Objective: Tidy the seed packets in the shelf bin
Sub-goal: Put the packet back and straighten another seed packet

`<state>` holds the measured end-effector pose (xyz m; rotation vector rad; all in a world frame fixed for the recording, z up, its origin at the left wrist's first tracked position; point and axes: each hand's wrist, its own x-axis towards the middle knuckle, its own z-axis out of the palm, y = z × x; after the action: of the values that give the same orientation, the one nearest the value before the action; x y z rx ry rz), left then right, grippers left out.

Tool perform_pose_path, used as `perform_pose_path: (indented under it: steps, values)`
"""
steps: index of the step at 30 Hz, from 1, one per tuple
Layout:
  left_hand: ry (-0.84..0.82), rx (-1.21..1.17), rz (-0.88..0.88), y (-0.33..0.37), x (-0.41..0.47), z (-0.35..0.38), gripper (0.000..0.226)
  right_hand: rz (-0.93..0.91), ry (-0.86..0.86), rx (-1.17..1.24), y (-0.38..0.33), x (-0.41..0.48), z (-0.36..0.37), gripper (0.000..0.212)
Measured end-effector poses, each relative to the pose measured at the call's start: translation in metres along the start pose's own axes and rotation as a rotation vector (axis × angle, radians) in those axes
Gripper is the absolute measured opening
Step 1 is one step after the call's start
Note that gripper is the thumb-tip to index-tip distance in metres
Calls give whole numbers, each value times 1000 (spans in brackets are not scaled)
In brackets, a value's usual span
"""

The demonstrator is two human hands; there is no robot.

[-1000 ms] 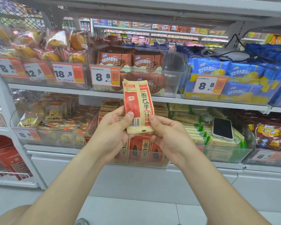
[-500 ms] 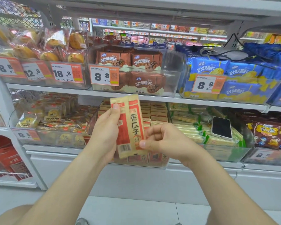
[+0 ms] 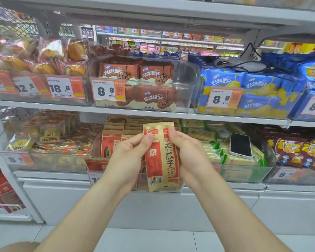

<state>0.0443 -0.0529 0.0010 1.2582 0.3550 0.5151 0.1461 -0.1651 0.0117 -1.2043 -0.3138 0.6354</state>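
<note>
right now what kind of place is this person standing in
Most likely a supermarket or convenience store snack aisle: orange price tags front clear bins of packaged biscuits, further priced shelves stand behind, and the left hand and right hand hold a seed packet.

Item: my one view, head camera, wide-angle. Faces forward and slightly down at the shelves (image 3: 144, 115), close. Left hand (image 3: 129, 159) and right hand (image 3: 191, 157) at frame centre; seed packet (image 3: 168, 157) print legible; floor (image 3: 144, 240) along bottom edge.

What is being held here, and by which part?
A seed packet, gripped by both hands: left hand on its left edge, right hand on its right edge.
</note>
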Motion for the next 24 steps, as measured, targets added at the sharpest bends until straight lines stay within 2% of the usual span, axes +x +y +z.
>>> perform_pose_path:
  steps: [5,8,11,14,16,20,24]
  values:
    - [-31,-20,-4,3,-3,3,29,19,17,8,-4,0,-1,32]
    - [41,-9,68,6,-4,5,21,-3,13,-42,-7,-1,-1,29]
    - [211,210,274,3,-2,3,17,-104,31,-182,-5,-4,0,28]
    - [255,459,441,-2,1,1,18,-177,73,-312,-3,-7,1,31]
    - [240,513,444,-4,1,1,15,-237,88,-314,-3,-7,5,30]
    - [292,556,375,-5,-2,3,41,-346,78,-332,2,-7,10,31]
    - [295,573,442,-2,0,4,26,-455,107,-310,5,-6,7,38]
